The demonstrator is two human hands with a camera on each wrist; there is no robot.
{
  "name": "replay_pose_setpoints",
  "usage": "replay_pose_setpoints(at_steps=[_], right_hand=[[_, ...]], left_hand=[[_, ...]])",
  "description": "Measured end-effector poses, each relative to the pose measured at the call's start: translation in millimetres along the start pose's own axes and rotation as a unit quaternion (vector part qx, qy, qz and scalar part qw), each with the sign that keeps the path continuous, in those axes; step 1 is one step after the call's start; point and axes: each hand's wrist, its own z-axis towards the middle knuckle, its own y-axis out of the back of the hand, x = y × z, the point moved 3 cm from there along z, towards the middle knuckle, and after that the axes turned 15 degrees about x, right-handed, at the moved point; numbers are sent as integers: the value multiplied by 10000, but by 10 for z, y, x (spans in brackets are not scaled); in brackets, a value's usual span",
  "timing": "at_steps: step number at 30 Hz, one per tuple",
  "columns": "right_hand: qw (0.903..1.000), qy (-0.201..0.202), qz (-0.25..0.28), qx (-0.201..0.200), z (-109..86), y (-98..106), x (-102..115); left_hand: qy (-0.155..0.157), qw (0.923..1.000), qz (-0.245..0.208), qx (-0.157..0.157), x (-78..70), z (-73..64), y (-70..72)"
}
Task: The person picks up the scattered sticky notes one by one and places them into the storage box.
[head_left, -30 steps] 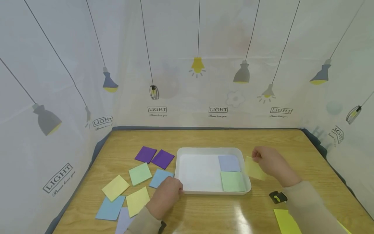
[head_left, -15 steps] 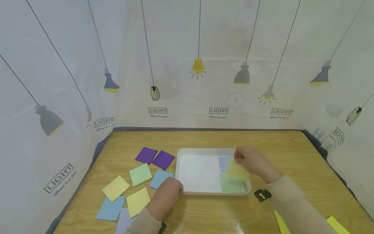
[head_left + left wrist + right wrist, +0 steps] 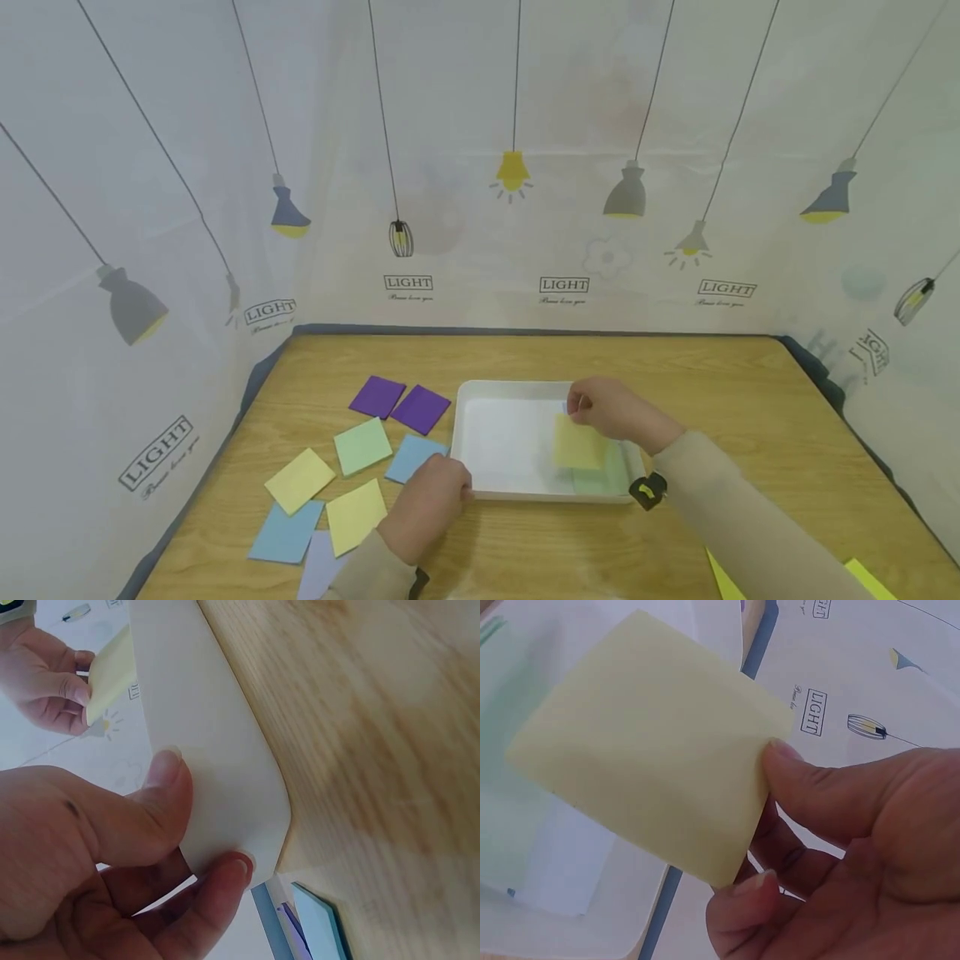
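Observation:
A pale yellow sticky note hangs above the white tray, pinched at its upper edge by my right hand. In the right wrist view, thumb and fingers hold this note along one side. Below it in the tray lie a pale green note, partly covered in the head view, and a lavender note, almost hidden there. My left hand grips the tray's front left corner; the left wrist view shows its thumb and a finger on the tray wall.
Left of the tray lie two purple notes, a green note, blue notes, yellow notes and a lavender one. Brighter yellow pieces lie at the front right. White printed curtains enclose the wooden table.
My right hand has carried the pale yellow note leftward, from beside the tray's right end to over the notes inside it. The left hand has stayed at the tray's corner.

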Motion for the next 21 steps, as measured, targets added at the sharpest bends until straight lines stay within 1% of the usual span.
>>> replay_pose_setpoints(at_steps=[4, 8, 11, 18, 21], right_hand=[[9997, 22, 71, 223, 97, -37, 40], [9987, -120, 223, 442, 180, -83, 60], [9980, -198, 242, 547, 247, -120, 69], [9963, -119, 207, 829, 406, -187, 117], [9949, -141, 227, 969, 456, -231, 99]], left_hand=[[35, 10000, 38, -12, -7, 2, 5], [-7, 9999, 143, -50, -8, 9, 0], [-10, 9998, 213, -52, -8, 10, -2], [18, 9996, 277, -48, -9, -1, 12], [16, 9996, 290, -24, -3, 2, -12]])
